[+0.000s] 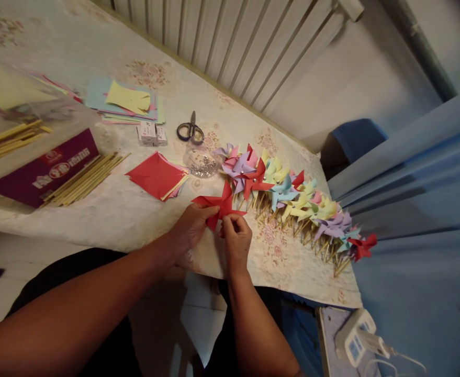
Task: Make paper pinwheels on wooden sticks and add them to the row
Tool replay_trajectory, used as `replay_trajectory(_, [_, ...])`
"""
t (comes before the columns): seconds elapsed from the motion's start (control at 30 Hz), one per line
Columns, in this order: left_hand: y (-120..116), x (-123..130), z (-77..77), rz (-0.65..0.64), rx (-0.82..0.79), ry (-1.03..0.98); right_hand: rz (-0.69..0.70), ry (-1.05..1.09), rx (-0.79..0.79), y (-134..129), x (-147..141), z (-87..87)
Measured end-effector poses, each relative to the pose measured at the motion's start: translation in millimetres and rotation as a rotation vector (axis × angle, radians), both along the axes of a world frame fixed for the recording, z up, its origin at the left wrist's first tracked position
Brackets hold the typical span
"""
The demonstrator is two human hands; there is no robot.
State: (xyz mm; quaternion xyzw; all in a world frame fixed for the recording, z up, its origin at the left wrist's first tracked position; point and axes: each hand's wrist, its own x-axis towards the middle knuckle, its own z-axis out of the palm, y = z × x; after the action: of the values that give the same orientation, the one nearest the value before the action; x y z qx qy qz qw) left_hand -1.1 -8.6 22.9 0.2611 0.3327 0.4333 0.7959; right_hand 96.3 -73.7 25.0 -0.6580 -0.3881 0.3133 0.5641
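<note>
Grips a red folded-paper pinwheel [225, 201] in the left hand [192, 225], with thumb pressed on its left side near the middle and the other fingers curled beneath, mostly hidden. Holds thumb and forefinger of the right hand [236, 235] bent and nearly closed at the pinwheel's near right edge; cannot tell whether pinching paper there. Hovers over the pale floral tablecloth [135, 220], a little in from its near edge. Shows bare cloth to the right of the hands, down to that edge.

To the left, near the blades, a red-topped stack of square paper sheets [157, 175]; farther left, loose slender wooden sticks [86, 180]. To the right, limiting room there, a slanting row of multicoloured paper pinwheels [302, 201], reaching toward the table's right end and a blue fabric curtain [410, 220].

Farther off, a clear shallow container of small shiny pieces [202, 163], then dark-handled scissors [192, 128], small white boxes [148, 134] and a pile of pastel paper sheets [96, 94]. Beyond the far edge, a pale slatted panel [222, 42].
</note>
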Motion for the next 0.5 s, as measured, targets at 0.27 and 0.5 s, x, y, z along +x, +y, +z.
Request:
replay_trajectory(0.27, [-4.5,3.2,-1.5,-0.014,-0.010,-0.002,-0.055,0.017,-0.048,2.9,0.2,2.0])
replay_trajectory(0.5, [-4.4,4.1,-4.8,-0.020,0.007,0.020,-0.057,-0.003,-0.074,4.3,2.2,0.4])
